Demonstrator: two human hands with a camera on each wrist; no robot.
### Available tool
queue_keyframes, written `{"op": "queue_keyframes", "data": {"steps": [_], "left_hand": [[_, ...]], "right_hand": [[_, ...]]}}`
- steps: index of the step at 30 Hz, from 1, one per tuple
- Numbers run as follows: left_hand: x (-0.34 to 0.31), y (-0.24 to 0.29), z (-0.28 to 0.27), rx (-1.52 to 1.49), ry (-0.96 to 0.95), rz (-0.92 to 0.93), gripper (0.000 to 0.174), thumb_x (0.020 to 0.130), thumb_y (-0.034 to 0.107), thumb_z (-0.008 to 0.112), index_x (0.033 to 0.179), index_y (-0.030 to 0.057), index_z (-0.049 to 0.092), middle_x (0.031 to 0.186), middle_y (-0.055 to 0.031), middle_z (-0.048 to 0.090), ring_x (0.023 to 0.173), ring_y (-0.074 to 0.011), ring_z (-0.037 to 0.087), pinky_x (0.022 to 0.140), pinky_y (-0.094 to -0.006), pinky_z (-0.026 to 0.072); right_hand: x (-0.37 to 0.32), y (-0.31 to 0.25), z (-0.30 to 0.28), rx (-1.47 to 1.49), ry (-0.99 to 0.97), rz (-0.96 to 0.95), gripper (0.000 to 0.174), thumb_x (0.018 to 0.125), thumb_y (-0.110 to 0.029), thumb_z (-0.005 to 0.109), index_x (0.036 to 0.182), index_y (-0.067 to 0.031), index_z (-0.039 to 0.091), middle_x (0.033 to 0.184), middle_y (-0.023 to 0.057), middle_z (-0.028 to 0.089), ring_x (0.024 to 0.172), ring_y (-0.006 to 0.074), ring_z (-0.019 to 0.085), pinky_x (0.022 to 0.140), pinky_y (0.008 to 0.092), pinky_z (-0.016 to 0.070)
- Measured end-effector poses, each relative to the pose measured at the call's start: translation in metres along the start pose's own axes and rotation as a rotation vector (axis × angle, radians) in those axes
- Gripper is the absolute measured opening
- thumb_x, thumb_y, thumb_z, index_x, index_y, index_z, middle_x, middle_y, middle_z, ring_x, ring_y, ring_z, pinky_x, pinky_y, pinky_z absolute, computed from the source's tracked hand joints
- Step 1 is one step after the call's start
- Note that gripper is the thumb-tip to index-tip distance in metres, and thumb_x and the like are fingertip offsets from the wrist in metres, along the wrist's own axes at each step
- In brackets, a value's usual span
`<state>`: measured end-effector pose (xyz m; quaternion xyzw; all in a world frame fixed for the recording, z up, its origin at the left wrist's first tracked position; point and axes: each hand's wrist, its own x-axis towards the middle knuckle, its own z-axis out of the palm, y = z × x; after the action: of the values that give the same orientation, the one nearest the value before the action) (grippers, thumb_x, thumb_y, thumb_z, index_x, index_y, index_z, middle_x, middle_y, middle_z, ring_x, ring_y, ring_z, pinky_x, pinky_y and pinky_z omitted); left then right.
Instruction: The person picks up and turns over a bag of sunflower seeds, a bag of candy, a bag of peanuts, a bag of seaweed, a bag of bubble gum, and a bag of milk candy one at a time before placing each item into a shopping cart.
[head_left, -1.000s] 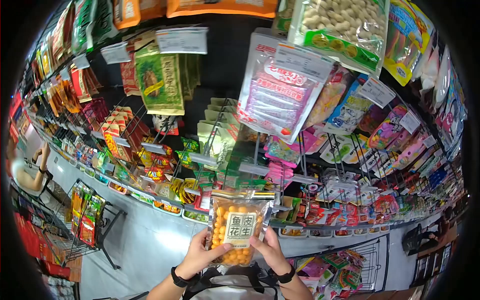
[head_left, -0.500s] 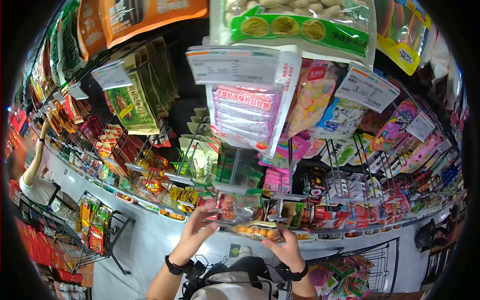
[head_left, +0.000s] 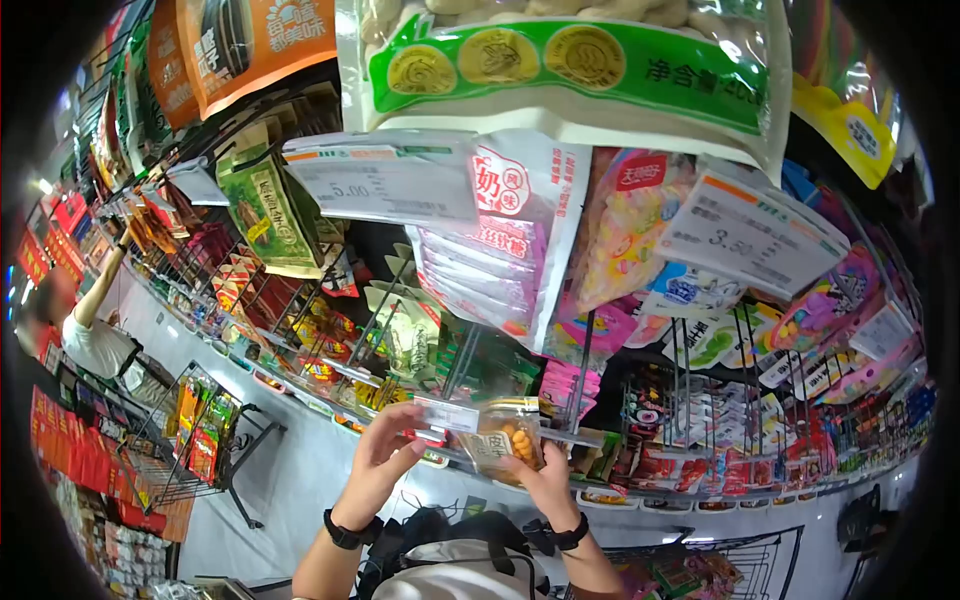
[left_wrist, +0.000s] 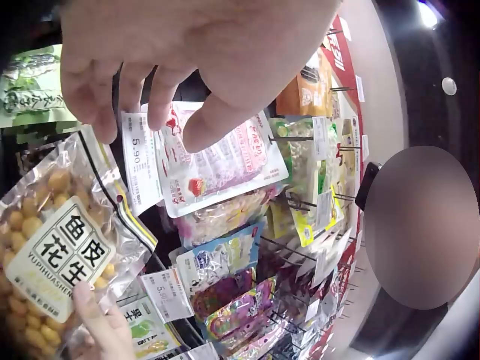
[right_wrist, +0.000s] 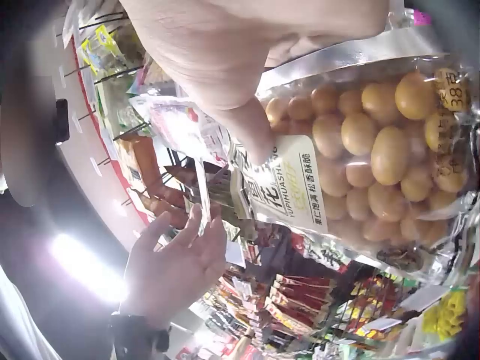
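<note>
i have the right hand (head_left: 548, 488) gripping a clear bag of round tan nuts (head_left: 518, 440), its thumb laid on the front by the pale label. the bag is held up in front of the lower racks, tilted, and the left wrist camera gives me its label face on. the fingers behind the bag are hidden from me.

the left hand (head_left: 375, 465) holds nothing that i can see: fingers loosely bent, thumb apart from them. in the head view its fingertips are just beside a small white price tag (head_left: 447, 414); i can't tell whether they touch it.

higher up i see a big bag of pale peanuts (head_left: 500, 65) with a green band, hanging close to the camera, and under it a white and purple candy pouch (head_left: 485, 255) partly covered by a larger price tag (head_left: 380, 180). an orange bag (head_left: 265, 50) hangs at the upper left, above a green pouch (head_left: 270, 215).

off to my left, a person in a pale shirt (head_left: 98, 348) raises an arm to the rack, near a dark wire cart (head_left: 243, 495) holding bright packets (head_left: 200, 430).
</note>
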<state>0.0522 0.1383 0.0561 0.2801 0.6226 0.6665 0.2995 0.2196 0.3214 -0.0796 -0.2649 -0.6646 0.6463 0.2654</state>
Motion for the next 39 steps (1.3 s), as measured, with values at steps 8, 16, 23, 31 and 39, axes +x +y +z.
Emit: {"op": "queue_keyframes", "data": {"steps": [8,16,23,31,39], "left_hand": [[-0.001,0.008,-0.013,0.017,-0.093,-0.011,0.047,0.091,0.003,0.065,0.136,0.0035,0.052,0.133,-0.0072,0.058,0.119,-0.0194,0.058,0.097,-0.0335,0.0458],[0.015,0.015,-0.044,0.097,-0.321,0.016,0.046,0.092,0.003,0.064,0.137,0.0035,0.053,0.141,-0.0106,0.052,0.119,-0.0219,0.060,0.099,-0.0365,0.0475],[0.033,0.021,-0.066,0.143,-0.453,0.010,0.046,0.092,0.010,0.068,0.136,0.0018,0.055,0.132,-0.0097,0.059,0.117,-0.0191,0.060,0.099,-0.0344,0.0468],[0.046,0.034,-0.092,0.196,-0.588,-0.004,0.047,0.093,0.013,0.068,0.137,0.0022,0.055,0.130,-0.0108,0.063,0.119,-0.0208,0.060,0.102,-0.0358,0.0444],[0.033,0.044,-0.145,0.257,-0.490,0.003,0.046,0.095,0.019,0.067,0.137,0.0042,0.056,0.130,-0.0079,0.065,0.116,-0.0203,0.062,0.100,-0.0342,0.0464]], "right_hand": [[0.021,0.003,0.022,0.124,-0.063,0.053,0.050,0.084,-0.028,0.083,0.121,0.0008,0.065,0.114,0.0090,0.069,0.102,0.0161,0.064,0.091,0.0321,0.0492],[0.022,0.007,0.044,0.198,0.009,0.030,0.054,0.084,-0.022,0.083,0.127,-0.0007,0.060,0.120,0.0070,0.067,0.107,0.0146,0.062,0.095,0.0305,0.0485],[0.031,0.026,0.059,0.223,0.128,-0.079,0.048,0.085,-0.007,0.077,0.128,-0.0010,0.058,0.120,0.0044,0.065,0.108,0.0138,0.061,0.096,0.0298,0.0481],[0.098,0.010,0.067,0.413,0.200,-0.082,0.038,0.088,-0.005,0.075,0.122,-0.0009,0.057,0.115,0.0028,0.066,0.099,0.0112,0.063,0.086,0.0279,0.0513],[0.185,0.005,0.061,0.319,0.261,-0.088,0.050,0.092,-0.008,0.072,0.137,0.0029,0.052,0.138,0.0094,0.057,0.125,0.0201,0.054,0.109,0.0333,0.0366]]}}
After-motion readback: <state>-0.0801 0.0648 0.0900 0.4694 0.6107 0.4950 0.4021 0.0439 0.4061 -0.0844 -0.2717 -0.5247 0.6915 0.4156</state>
